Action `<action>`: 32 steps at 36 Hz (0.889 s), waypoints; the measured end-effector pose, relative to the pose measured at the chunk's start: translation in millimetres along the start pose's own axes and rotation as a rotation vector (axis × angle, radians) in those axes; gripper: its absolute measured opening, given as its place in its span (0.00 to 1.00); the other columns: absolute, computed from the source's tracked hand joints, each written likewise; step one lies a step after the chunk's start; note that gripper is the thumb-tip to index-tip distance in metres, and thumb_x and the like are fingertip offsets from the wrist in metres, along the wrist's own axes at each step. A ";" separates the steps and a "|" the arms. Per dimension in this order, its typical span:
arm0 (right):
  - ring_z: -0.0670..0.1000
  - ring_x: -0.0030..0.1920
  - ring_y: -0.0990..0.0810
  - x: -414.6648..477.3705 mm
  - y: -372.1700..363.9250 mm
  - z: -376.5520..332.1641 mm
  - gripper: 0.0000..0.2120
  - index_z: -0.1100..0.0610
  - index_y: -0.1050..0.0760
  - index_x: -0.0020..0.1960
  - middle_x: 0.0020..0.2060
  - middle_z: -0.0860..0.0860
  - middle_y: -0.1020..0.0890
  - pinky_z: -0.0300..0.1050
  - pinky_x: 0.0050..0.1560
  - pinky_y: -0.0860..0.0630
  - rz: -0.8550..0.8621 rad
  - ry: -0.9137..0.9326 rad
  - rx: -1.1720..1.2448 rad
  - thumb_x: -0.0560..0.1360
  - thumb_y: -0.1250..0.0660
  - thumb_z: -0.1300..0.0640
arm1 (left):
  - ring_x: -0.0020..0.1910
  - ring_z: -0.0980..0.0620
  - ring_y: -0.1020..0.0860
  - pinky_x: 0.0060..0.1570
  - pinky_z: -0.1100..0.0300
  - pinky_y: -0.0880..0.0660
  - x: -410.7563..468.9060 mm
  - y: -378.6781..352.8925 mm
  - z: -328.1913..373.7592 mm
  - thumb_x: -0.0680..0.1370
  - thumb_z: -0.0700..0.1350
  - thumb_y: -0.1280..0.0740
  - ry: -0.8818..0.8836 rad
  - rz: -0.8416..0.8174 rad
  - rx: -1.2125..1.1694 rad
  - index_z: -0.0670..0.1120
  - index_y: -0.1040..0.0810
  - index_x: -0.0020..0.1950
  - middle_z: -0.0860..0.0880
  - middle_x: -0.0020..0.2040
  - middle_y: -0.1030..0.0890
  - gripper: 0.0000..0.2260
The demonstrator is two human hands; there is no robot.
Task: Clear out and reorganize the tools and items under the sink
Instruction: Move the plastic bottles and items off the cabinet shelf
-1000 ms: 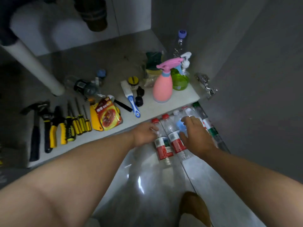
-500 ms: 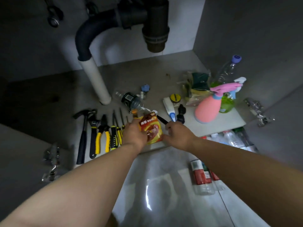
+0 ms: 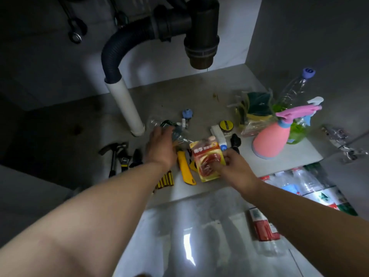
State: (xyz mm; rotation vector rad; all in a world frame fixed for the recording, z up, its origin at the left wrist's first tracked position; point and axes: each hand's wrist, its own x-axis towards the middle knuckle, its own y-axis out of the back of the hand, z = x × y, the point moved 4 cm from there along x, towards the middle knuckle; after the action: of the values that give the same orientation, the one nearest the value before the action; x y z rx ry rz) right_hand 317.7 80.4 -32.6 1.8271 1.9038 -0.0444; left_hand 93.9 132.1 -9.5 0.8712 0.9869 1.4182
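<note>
My right hand [image 3: 233,168] grips a red and yellow food packet [image 3: 206,158] by its lower right corner, near the front of the cabinet floor [image 3: 199,92]. My left hand [image 3: 159,145] lies further back on a crumpled clear bottle [image 3: 161,124] with a dark label, fingers curled down over it. A yellow utility knife [image 3: 185,168] lies between the hands. To the left lie a hammer [image 3: 113,154], pliers [image 3: 136,156] and yellow-handled screwdrivers [image 3: 164,180], partly hidden by my left forearm.
A white drain pipe [image 3: 127,108] and a black trap [image 3: 201,43] stand behind. At the right are a pink spray bottle [image 3: 272,138], a green bottle [image 3: 298,130], a bagged sponge [image 3: 253,112] and a white brush [image 3: 218,136]. Several plastic bottles [image 3: 263,228] lie on the floor tiles.
My left hand let go of the packet and moved back onto the crumpled bottle. My right hand now holds the packet alone, shifted right, which uncovers the yellow knife.
</note>
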 end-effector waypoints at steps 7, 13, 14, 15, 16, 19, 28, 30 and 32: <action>0.52 0.46 0.15 7.0 25.3 14.9 0.05 0.55 0.22 0.50 0.45 0.53 0.14 0.45 0.45 0.21 0.111 -0.003 0.191 0.75 0.28 0.59 | 0.81 0.43 0.51 0.75 0.41 0.43 50.8 8.3 -3.9 0.74 0.54 0.24 -0.122 -0.220 0.282 0.58 0.49 0.82 0.48 0.83 0.50 0.45; 0.55 0.48 0.14 12.6 27.3 26.5 0.06 0.57 0.21 0.51 0.45 0.53 0.13 0.55 0.54 0.19 0.072 -0.041 0.310 0.75 0.28 0.58 | 0.80 0.43 0.47 0.76 0.44 0.42 55.5 -3.2 -0.1 0.78 0.48 0.30 -0.202 -0.225 0.568 0.50 0.41 0.80 0.44 0.81 0.45 0.34; 0.55 0.48 0.14 12.7 28.6 27.1 0.06 0.57 0.21 0.51 0.45 0.53 0.13 0.54 0.54 0.20 0.068 -0.040 0.316 0.75 0.28 0.58 | 0.79 0.43 0.44 0.74 0.44 0.40 53.6 -2.8 2.3 0.78 0.46 0.31 -0.217 -0.188 0.600 0.49 0.40 0.79 0.44 0.80 0.42 0.32; 0.55 0.48 0.14 12.6 30.4 27.4 0.06 0.57 0.21 0.51 0.44 0.53 0.13 0.54 0.53 0.20 0.066 -0.040 0.321 0.74 0.27 0.58 | 0.78 0.43 0.41 0.72 0.45 0.38 51.6 -1.7 4.8 0.78 0.44 0.31 -0.235 -0.154 0.619 0.48 0.38 0.78 0.44 0.78 0.38 0.31; 0.54 0.47 0.14 11.7 33.0 27.7 0.06 0.57 0.21 0.50 0.44 0.53 0.13 0.52 0.51 0.19 0.065 -0.038 0.322 0.74 0.27 0.58 | 0.76 0.43 0.39 0.71 0.46 0.36 49.4 -0.1 7.0 0.77 0.43 0.31 -0.252 -0.122 0.631 0.47 0.37 0.77 0.44 0.76 0.35 0.29; 0.48 0.40 0.14 3.7 45.1 25.9 0.06 0.57 0.21 0.50 0.41 0.52 0.13 0.38 0.34 0.23 0.048 -0.041 0.298 0.74 0.28 0.58 | 0.70 0.43 0.32 0.66 0.46 0.33 40.7 11.3 16.8 0.75 0.41 0.30 -0.286 -0.009 0.609 0.46 0.33 0.71 0.44 0.69 0.28 0.25; 0.52 0.41 0.17 -53.8 142.0 47.2 0.06 0.62 0.23 0.52 0.42 0.58 0.16 0.47 0.45 0.21 0.043 -0.124 0.191 0.75 0.31 0.64 | 0.58 0.41 0.23 0.52 0.50 0.24 -17.9 34.1 105.0 0.70 0.65 0.32 -0.444 -0.022 0.169 0.49 0.31 0.65 0.43 0.59 0.22 0.30; 0.51 0.38 0.18 -74.4 170.2 66.6 0.05 0.61 0.22 0.51 0.41 0.56 0.16 0.44 0.40 0.22 0.124 -0.147 0.187 0.75 0.32 0.65 | 0.53 0.43 0.21 0.43 0.56 0.28 -42.7 18.7 135.7 0.70 0.67 0.32 -0.469 -0.183 0.025 0.51 0.33 0.62 0.45 0.55 0.20 0.29; 0.46 0.33 0.19 -97.8 195.6 88.6 0.03 0.58 0.21 0.48 0.37 0.53 0.16 0.40 0.31 0.24 0.213 -0.166 0.145 0.76 0.32 0.63 | 0.49 0.45 0.19 0.40 0.58 0.30 -68.8 -4.4 164.6 0.69 0.68 0.33 -0.443 -0.343 -0.041 0.54 0.36 0.61 0.47 0.53 0.19 0.29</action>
State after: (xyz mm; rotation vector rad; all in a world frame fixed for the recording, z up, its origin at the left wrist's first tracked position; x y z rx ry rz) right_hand 529.2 -22.4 -13.3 2.0439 1.6218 -0.2595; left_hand 253.2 77.8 49.7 0.8874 0.7223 0.9004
